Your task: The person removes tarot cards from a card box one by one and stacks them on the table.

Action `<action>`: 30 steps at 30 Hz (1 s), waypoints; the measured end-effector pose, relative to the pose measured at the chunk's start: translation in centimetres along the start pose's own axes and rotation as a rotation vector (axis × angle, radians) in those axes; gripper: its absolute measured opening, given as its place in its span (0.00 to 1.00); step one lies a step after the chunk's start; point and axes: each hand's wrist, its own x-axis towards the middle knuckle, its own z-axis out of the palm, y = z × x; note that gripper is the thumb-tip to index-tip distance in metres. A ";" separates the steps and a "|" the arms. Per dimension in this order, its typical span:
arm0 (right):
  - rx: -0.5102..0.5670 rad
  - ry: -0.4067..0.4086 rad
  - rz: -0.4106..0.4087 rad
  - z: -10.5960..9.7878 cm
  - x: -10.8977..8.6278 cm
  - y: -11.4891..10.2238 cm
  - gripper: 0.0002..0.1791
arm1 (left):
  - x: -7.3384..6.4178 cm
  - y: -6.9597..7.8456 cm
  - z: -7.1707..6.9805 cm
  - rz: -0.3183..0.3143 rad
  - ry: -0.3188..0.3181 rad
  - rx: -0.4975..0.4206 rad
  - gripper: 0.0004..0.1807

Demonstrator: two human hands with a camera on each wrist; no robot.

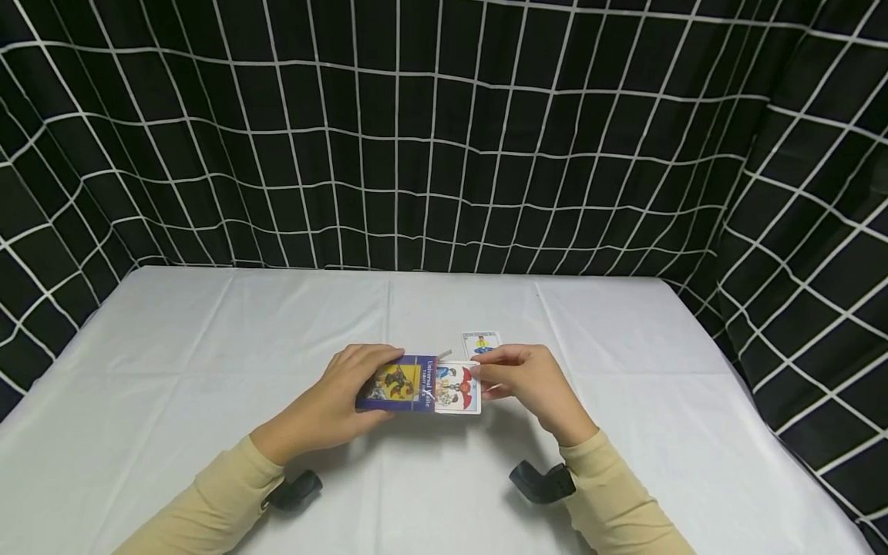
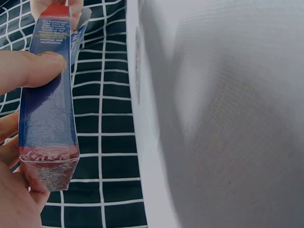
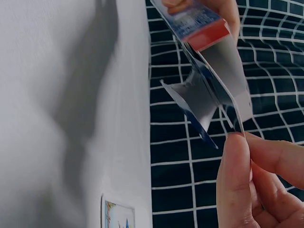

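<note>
Held in my left hand (image 1: 343,393) is a purple-blue tarot card box (image 1: 397,383) with a yellow picture on its front. The thumb lies along the box's narrow blue side (image 2: 50,111) in the left wrist view. A picture card (image 1: 458,388) sticks partway out of the box's right end. Its outer edge is pinched between the thumb and fingers of my right hand (image 1: 534,385). The right wrist view shows the box's open end with a flap (image 3: 194,102) hanging out. Whether one card or more is pinched, I cannot tell.
Behind the right hand another picture card (image 1: 480,342) lies on the white-covered table (image 1: 229,347), partly hidden by the fingers. Black cloth with a white grid (image 1: 416,154) surrounds the table's back and sides. A dark wrist device (image 1: 543,482) sits at each sleeve.
</note>
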 end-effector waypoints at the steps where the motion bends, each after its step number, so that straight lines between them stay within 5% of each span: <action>1: 0.000 -0.001 0.001 -0.1 0.0 0.0 0.16 | 0.0 0.0 0.0 0.000 0.000 0.000 0.41; 30: -0.075 -0.060 -0.007 -2.8 0.3 -0.2 0.16 | 0.0 -0.3 -0.1 -0.001 0.009 0.002 0.41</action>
